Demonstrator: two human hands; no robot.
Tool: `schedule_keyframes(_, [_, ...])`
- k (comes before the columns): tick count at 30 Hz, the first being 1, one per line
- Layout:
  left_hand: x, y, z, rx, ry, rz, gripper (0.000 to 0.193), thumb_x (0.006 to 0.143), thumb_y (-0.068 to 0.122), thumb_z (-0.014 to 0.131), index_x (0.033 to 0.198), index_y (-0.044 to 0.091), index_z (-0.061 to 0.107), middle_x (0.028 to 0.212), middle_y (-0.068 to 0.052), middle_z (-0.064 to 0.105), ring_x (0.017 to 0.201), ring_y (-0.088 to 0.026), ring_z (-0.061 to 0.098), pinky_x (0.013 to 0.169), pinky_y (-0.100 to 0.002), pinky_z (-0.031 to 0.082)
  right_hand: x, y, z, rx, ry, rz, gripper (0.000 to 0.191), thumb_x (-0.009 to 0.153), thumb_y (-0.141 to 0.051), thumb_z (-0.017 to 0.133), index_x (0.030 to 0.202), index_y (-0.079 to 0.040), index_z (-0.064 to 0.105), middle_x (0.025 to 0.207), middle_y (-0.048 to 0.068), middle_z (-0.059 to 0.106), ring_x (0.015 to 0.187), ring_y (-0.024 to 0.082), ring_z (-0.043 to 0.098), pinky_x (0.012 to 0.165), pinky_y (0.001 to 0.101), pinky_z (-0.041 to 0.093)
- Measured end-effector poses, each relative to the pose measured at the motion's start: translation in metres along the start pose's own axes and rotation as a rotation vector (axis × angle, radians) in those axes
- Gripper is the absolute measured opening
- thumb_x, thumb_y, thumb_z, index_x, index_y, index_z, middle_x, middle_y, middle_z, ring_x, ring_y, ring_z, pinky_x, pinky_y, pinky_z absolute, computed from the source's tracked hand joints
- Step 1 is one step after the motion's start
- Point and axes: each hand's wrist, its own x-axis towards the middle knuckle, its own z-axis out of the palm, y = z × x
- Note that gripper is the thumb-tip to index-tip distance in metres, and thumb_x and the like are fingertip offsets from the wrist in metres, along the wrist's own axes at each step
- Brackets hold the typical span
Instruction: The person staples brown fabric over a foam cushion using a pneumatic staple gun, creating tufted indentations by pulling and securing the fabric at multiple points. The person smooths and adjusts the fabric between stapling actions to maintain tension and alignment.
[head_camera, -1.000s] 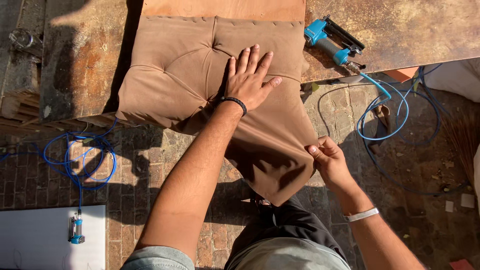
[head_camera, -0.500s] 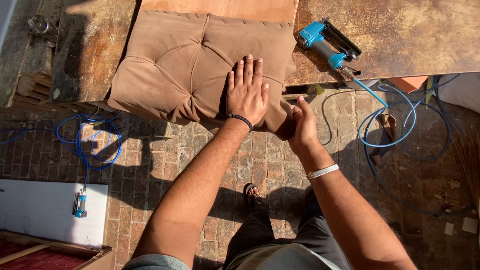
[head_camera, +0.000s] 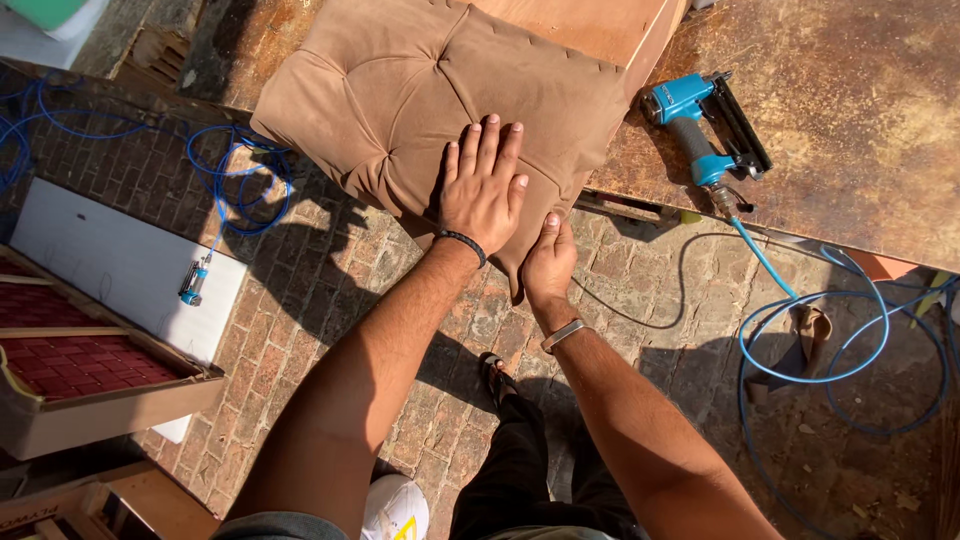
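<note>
**Two hands on a tufted brown cushion at the bench edge**

Nearest the camera, two bare forearms reach out over a brick floor (head_camera: 330, 290). The left hand (head_camera: 483, 190) lies flat on the cushion (head_camera: 400, 90), fingers spread and pressing down into the fabric. The right hand (head_camera: 549, 262) sits just below it at the cushion's near edge, fingers curled under the hanging fabric; whether they pinch it or only push against it cannot be told from here.

The cushion rests on the near edge of a worn workbench (head_camera: 860, 130), partly overhanging the floor, with a wooden board (head_camera: 600, 25) beneath its far side. It looks soft and light, its cloth smooth and a little slippery, giving way under the palm. It is not fragile. The firmest hold is likely at the edge, where the cloth folds over the padding.

Counted: one cushion, two hands, one blue nail gun (head_camera: 700, 125) lying on the bench to the right, well apart from the hands. Its blue hose (head_camera: 830, 340) loops on the floor. To the left lie a second blue hose (head_camera: 240, 180), one white panel (head_camera: 110, 260) and one red quilted panel (head_camera: 70, 355).
</note>
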Motion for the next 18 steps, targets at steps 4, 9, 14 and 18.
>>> schedule_keyframes(4, [-0.021, 0.021, 0.010, 0.061, 0.029, -0.084, 0.072, 0.103, 0.051, 0.047, 0.164, 0.020, 0.023, 0.170, -0.018, 0.018, 0.156, -0.038, 0.017, 0.119, -0.074, 0.007, 0.010, 0.005, 0.003, -0.022, -0.080, -0.102, 0.043, 0.116, -0.033, 0.040, 0.109, 0.001, 0.065, 0.094, 0.007, 0.070, 0.086, 0.012, 0.059, 0.076, 0.0293, 0.054])
schedule_keyframes(9, [-0.027, 0.034, 0.008, 0.052, 0.020, -0.099, 0.086, 0.097, 0.062, 0.054, 0.163, 0.018, 0.022, 0.169, -0.021, 0.013, 0.157, -0.041, 0.009, 0.111, -0.085, 0.002, 0.014, 0.003, -0.005, 0.209, -0.203, 0.058, 0.038, 0.113, -0.034, 0.042, 0.102, -0.005, 0.063, 0.088, 0.000, 0.066, 0.080, 0.008, 0.057, 0.071, 0.0266, 0.052])
schedule_keyframes(14, [-0.020, 0.032, 0.009, 0.166, -0.216, -0.131, 0.100, 0.090, 0.058, 0.064, 0.164, 0.020, 0.009, 0.169, -0.022, 0.002, 0.156, -0.042, 0.002, 0.110, -0.083, 0.000, 0.076, -0.034, -0.054, -0.766, -0.342, 0.187, 0.034, 0.102, -0.036, 0.071, 0.095, -0.003, 0.063, 0.079, 0.004, 0.064, 0.071, 0.015, 0.056, 0.065, 0.0297, 0.049])
schedule_keyframes(18, [-0.018, 0.030, 0.016, 0.147, -0.158, -0.132, 0.103, 0.090, 0.057, 0.068, 0.165, 0.022, 0.005, 0.170, -0.021, 0.001, 0.157, -0.042, 0.001, 0.112, -0.084, 0.001, 0.186, -0.057, -0.108, -1.281, -0.098, -0.314, 0.054, 0.090, -0.021, 0.079, 0.137, -0.007, 0.058, 0.140, 0.020, 0.050, 0.130, 0.035, 0.050, 0.109, 0.0454, 0.047])
